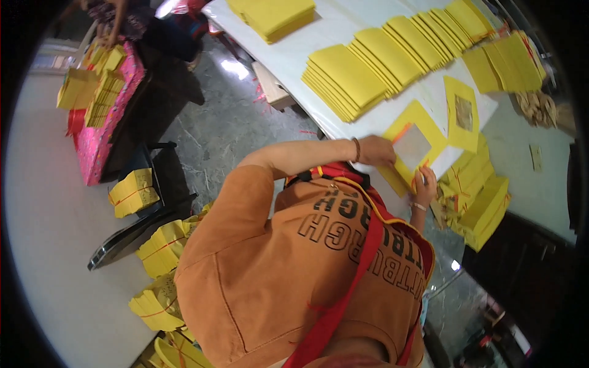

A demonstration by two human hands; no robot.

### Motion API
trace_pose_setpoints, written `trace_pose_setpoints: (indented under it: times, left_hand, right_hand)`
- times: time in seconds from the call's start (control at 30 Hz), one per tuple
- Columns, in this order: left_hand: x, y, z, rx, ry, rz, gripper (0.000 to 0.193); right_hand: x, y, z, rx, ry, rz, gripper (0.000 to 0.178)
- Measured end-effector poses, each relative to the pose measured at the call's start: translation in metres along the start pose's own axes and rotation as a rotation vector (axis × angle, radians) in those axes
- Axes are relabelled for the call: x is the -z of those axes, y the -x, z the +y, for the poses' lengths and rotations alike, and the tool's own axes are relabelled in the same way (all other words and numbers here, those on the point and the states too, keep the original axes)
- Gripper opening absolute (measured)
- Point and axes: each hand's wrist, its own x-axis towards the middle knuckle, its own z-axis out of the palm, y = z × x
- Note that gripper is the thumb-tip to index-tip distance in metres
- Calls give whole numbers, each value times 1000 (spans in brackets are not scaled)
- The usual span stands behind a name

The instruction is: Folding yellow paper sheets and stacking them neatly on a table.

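A yellow paper sheet with a grey-silver square at its middle lies at the table's near edge. At its left side, my left hand has its fingers curled on the paper, close to an orange strip. My right hand, its fingers bent and pinched together, grips the sheet's near right edge. A small orange-red bit shows by those fingertips. Just beyond the sheet is another yellow paper with a gold-brown square.
Overlapping yellow paper stacks run across the white table. More yellow bundles are at the right, and tied ones sit on the left. A pink-covered table stands far left, near another person's arm.
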Motion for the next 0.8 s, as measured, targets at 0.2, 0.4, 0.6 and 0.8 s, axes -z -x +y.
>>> trace_pose_setpoints:
  times: [0.2, 0.4, 0.6, 0.8]
  left_hand:
    - [20, -5, -4, 267, 170, -116, 22]
    - [35, -21, -12, 568, 546, -200, 21]
    - [33, -28, -22, 658, 599, -325, 19]
    - [41, -36, -20, 678, 628, -403, 17]
  right_hand:
    - [-7, -6, -10, 11, 88, 36, 15]
    - [-16, 1, -10, -202, 24, 172, 26]
    - [-15, 2, -21, -313, -53, 218, 28]
    - [-14, 3, -23, -274, -30, 233, 29]
